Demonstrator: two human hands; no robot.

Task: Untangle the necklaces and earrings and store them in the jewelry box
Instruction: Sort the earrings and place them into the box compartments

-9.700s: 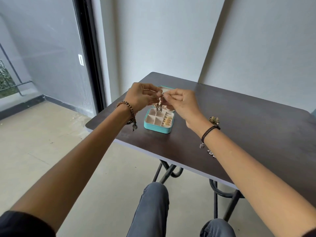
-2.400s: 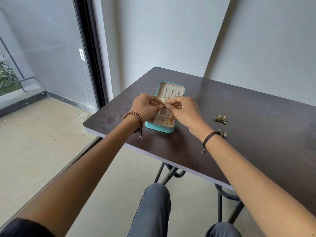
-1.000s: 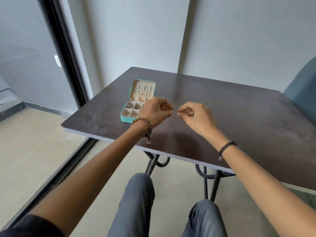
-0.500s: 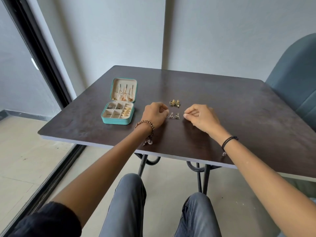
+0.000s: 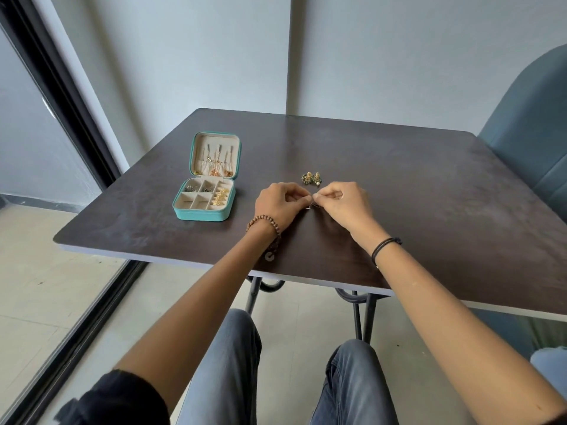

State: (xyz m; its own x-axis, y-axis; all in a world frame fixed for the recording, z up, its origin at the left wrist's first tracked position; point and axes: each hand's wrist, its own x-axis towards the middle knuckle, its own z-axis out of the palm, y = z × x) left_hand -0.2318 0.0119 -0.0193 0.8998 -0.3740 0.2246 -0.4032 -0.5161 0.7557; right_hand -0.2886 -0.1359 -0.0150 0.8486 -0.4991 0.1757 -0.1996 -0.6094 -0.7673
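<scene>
A dark brown rectangular wooden table (image 5: 429, 194) on black curved metal legs (image 5: 363, 314) stands against pale grey plastered walls (image 5: 184, 56). Left, a black-framed glass door (image 5: 61, 96); below, beige floor tiles (image 5: 36, 286). Right, a blue-grey upholstered chair (image 5: 537, 133). Soft daylight.

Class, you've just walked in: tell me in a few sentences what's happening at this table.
A seated person's left hand and right hand pinch small silver earrings over the dark brown table. An open teal jewelry box to their left already holds gold pieces. A gold-and-green earring pair lies loose beyond the hands, not yet stored.
</scene>
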